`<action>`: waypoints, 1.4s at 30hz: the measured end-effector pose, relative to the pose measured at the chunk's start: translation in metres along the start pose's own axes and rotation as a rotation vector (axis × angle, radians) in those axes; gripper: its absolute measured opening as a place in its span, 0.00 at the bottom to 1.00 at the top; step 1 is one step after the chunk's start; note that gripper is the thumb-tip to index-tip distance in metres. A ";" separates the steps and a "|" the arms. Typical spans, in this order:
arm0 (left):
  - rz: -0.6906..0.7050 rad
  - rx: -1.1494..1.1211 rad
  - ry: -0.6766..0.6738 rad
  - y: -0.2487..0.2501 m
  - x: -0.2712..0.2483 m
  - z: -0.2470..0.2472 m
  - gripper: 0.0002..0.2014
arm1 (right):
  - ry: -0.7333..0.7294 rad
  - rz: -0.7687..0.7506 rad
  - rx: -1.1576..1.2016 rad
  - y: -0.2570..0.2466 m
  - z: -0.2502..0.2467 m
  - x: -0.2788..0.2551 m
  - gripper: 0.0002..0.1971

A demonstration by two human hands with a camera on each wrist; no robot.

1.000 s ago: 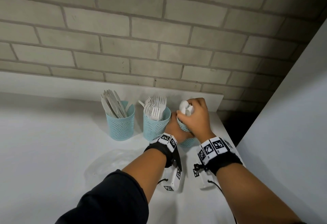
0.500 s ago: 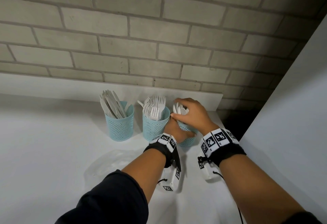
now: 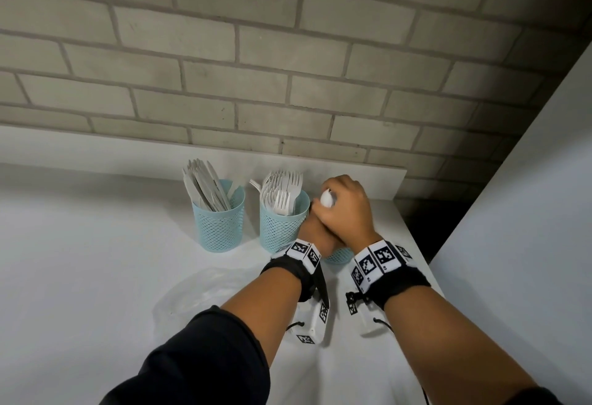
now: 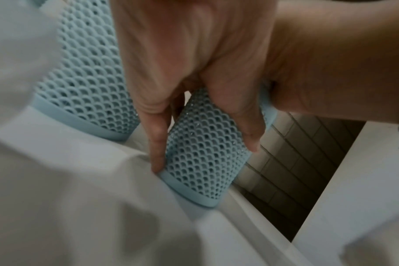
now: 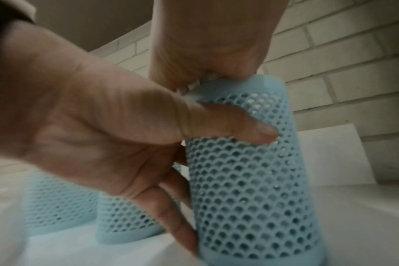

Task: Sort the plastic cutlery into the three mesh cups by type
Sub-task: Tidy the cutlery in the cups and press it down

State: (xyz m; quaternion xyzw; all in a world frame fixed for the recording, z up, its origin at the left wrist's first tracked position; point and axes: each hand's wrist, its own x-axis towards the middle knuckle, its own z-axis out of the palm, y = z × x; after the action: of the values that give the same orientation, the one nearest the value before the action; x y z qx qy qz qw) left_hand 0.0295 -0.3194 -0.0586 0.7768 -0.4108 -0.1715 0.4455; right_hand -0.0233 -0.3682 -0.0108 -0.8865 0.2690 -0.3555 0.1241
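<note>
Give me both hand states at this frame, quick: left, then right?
Left hand: grips the right-most mesh cup, thumb and fingers round its wall.
Right hand: curled over that cup's mouth, holding white spoons.

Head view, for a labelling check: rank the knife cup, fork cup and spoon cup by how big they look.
1-2. knife cup and fork cup: alike, can't rank them.
3. spoon cup: smallest showing, only because the hands hide most of it.

A plain indoor spot, its kind hard to tell. A white table [image 3: 96, 260] stands against a grey brick wall [image 3: 256, 52]. A white panel [image 3: 528, 212] closes the right side.
</note>
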 end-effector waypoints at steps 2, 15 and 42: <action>-0.019 -0.078 -0.002 -0.002 -0.001 -0.001 0.43 | 0.086 0.050 0.133 0.002 -0.005 0.004 0.08; 0.000 -0.053 0.027 -0.002 0.000 -0.001 0.49 | 0.072 0.299 0.437 0.025 -0.028 0.010 0.15; -0.036 0.338 -0.279 0.036 -0.035 -0.046 0.30 | -0.225 0.406 0.009 0.014 -0.020 0.021 0.22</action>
State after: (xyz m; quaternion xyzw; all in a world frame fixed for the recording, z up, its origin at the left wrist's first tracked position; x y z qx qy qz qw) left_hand 0.0196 -0.2764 -0.0070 0.8164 -0.4776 -0.2136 0.2446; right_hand -0.0299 -0.3923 0.0097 -0.8476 0.4248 -0.2234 0.2261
